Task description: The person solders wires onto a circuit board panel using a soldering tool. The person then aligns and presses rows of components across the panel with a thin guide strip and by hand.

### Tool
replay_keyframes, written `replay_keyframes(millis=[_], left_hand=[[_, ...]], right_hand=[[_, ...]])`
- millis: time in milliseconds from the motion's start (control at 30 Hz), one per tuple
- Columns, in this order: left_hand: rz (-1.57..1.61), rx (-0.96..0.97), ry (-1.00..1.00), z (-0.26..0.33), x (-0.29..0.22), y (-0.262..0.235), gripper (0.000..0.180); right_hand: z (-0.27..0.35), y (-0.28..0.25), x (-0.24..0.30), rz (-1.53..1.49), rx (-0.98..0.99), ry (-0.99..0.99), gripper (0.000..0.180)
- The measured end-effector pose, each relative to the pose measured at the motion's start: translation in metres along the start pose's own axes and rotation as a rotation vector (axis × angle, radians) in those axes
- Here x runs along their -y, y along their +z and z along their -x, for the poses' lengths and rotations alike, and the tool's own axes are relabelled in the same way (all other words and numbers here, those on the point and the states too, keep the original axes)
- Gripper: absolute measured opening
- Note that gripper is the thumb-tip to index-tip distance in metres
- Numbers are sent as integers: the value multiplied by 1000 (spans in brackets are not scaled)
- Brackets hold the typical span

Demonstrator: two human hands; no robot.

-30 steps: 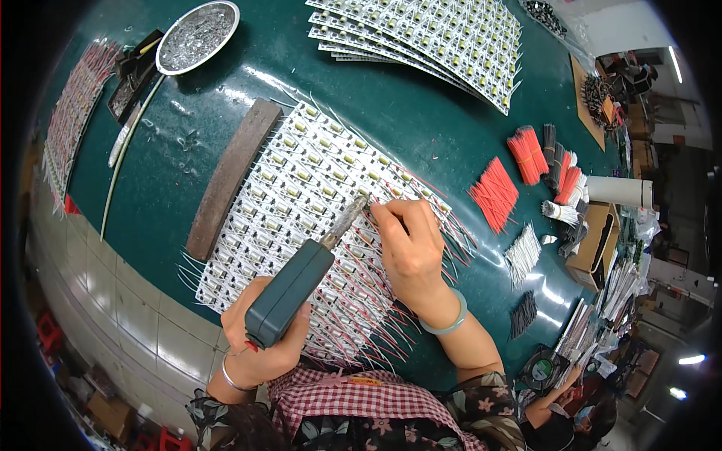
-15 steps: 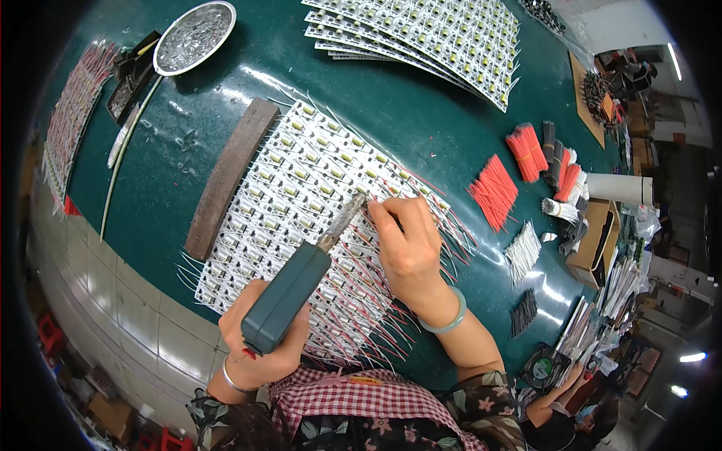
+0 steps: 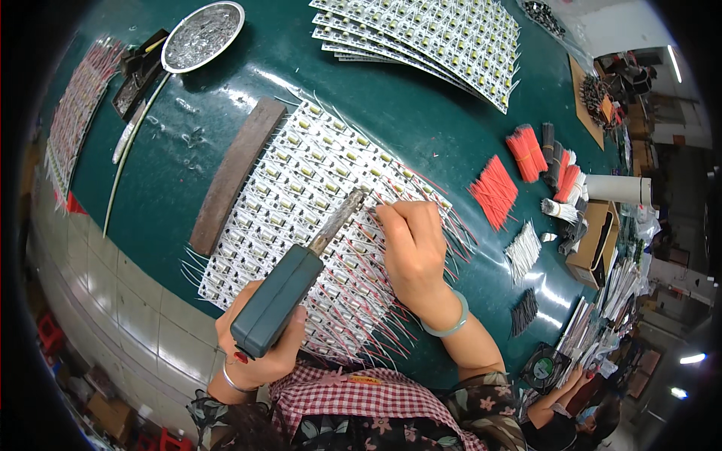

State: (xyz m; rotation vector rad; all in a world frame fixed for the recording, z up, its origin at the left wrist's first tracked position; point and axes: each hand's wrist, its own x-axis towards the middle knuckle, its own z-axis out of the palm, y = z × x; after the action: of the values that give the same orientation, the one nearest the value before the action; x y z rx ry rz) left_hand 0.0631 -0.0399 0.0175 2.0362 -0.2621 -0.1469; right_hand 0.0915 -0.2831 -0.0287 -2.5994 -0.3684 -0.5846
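Observation:
My left hand (image 3: 259,342) is closed round the dark green handle of a soldering gun (image 3: 278,301). Its stained metal tip reaches up and right onto a white circuit board panel (image 3: 289,203) covered in rows of small yellow-and-black parts. Close to the tip, my right hand (image 3: 417,255) is pinched over the panel on a thin wire (image 3: 381,197), largely hidden by the fingers. Red and white wires stick out along the panel's right and near sides. A brown curved bar (image 3: 237,177) lies along the panel's left edge.
Stacked panels (image 3: 429,45) lie at the back. Bundles of red wires (image 3: 494,193), white wires (image 3: 523,252) and black wires (image 3: 524,312) are on the right. A bowl of metal bits (image 3: 203,37) and a wired panel (image 3: 83,113) stand left. Another person (image 3: 564,413) sits lower right.
The soldering gun's handle has shifted slightly left and down, its tip staying on the panel. My right hand has moved slightly right, its fingertips now a little farther from the tip.

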Motion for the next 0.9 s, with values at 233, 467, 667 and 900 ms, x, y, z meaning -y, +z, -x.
replay_keyframes(millis=[233,467,667,900], left_hand=[[1,-11,12,3,4,-2,25],[-40,-5,45,5,4,-2,21],[-83,10,114,2,4,-2,19],[-63,3,104,1,1,0,17]], right_hand=[[6,1,9,-124,5,38,35],[9,4,9,-124,36,43,37],[8,4,10,-105,51,35,38],[7,3,10,-76,55,16,37]])
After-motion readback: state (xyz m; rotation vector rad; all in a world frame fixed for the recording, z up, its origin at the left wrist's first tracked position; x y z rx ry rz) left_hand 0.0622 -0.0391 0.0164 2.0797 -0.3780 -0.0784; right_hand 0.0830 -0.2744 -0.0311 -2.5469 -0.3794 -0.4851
